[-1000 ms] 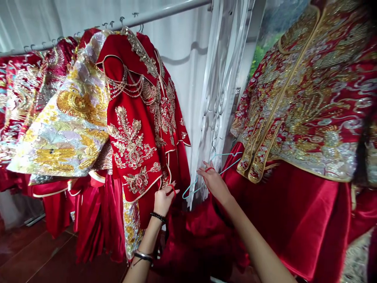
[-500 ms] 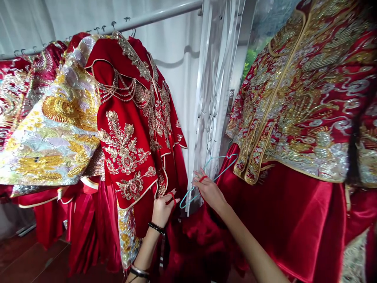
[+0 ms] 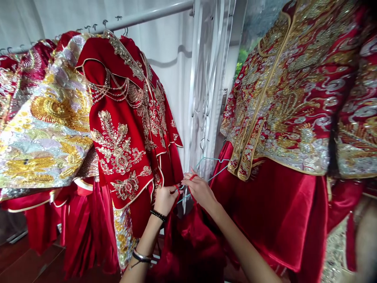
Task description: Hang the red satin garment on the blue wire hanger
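A thin red strap is pinched in my left hand (image 3: 165,201), which wears a black bead bracelet at the wrist. My right hand (image 3: 200,191) is closed beside it, a red strap looped over its fingers. The fingertips of both hands nearly meet in front of a light blue wire hanger (image 3: 216,159). My hands hide much of the hanger's left side. Below them hangs a dark red satin garment (image 3: 193,239), to which the straps appear to run.
A red embroidered jacket (image 3: 120,141) and a pale gold-patterned garment (image 3: 59,118) hang from a white rail (image 3: 153,15) at left. On the right are a gold-and-red embroidered jacket (image 3: 282,102) and a red skirt (image 3: 271,212). White curtain and posts stand behind.
My hands have come together, the left rising slightly and the right shifting left. The red satin garment has been lifted below them. The view has turned slightly right.
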Demonstrator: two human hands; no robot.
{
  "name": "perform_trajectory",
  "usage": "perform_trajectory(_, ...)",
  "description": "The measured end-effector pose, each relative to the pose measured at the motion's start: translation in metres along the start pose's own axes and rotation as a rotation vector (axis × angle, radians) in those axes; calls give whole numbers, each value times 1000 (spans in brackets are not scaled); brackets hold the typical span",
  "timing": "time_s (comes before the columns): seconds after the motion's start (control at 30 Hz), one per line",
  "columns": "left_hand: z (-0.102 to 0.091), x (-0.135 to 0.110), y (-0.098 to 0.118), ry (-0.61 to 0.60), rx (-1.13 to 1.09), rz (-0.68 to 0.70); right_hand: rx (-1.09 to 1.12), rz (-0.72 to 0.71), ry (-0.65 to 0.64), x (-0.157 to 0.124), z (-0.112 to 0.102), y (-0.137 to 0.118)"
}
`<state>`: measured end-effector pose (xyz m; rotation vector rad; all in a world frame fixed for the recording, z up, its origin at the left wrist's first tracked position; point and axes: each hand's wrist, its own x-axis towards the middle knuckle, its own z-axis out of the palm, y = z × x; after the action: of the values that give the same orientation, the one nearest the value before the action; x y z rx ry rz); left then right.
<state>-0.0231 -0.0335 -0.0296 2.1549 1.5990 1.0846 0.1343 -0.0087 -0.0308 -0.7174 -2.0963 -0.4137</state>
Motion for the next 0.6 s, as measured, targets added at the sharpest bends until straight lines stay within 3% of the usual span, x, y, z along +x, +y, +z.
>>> perform_trajectory(0.17,-5,8,16,-201,284,71,-13,23,-51,-4,-8,-2)
perform_trajectory(0.47,-5,24,39,-422,618,196,-82,79,-185,-10,-10,4)
perform_trajectory(0.53,4,19,41,-437,639,187,-102,92,-193,-12,-8,8)
perform_trajectory(0.6,19,10,40,-354,651,145,-106,108,-193,-14,-5,11)
